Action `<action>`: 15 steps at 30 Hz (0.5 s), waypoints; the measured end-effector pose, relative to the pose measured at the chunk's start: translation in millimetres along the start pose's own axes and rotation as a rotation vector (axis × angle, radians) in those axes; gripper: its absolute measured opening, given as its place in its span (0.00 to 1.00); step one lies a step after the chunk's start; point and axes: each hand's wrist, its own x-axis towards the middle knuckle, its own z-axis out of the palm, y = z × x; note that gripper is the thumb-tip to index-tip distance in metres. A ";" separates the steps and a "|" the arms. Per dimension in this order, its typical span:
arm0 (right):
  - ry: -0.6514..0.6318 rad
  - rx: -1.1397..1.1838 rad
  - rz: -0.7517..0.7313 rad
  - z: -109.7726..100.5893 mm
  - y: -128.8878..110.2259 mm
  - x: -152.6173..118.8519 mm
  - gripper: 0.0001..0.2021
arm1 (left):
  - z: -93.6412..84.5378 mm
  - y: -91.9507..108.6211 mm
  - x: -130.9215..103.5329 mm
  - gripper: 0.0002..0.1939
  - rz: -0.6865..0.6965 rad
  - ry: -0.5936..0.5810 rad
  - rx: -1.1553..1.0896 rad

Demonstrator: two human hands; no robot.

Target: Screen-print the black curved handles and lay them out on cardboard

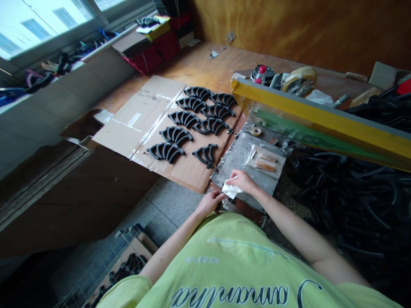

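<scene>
My right hand (243, 181) pinches a crumpled white cloth (230, 189) at the near edge of the worktop. Just left of it, my left hand (209, 203) is closed, with its fingertips on a small dark part (231, 200) that the cloth and fingers mostly cover. Cloth and part touch. Beyond my hands lies a grey metal plate (236, 154) carrying a clear bag with brown strips (266, 164). On the cardboard (188, 173) to the left, black curved parts (175, 135) are laid out in fanned groups, with one smaller group (205, 155) nearest me.
Many loose black parts (353, 196) are heaped at the right, behind a yellow-taped barrier (321, 115). Tape rolls (256, 131) and a red-capped bottle (260, 75) stand farther back. A wire basket (105, 261) with black parts is low at the left.
</scene>
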 end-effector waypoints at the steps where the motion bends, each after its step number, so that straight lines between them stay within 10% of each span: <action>1: -0.029 -0.044 -0.002 0.8 0.8 0.5 0.11 | -0.4 0.2 -0.2 0.25 -0.004 -0.005 -0.002; 15: -0.069 -0.271 -0.126 -22.7 21.3 -30.5 0.05 | -3.1 10.3 -1.9 0.24 -0.060 -0.054 -0.090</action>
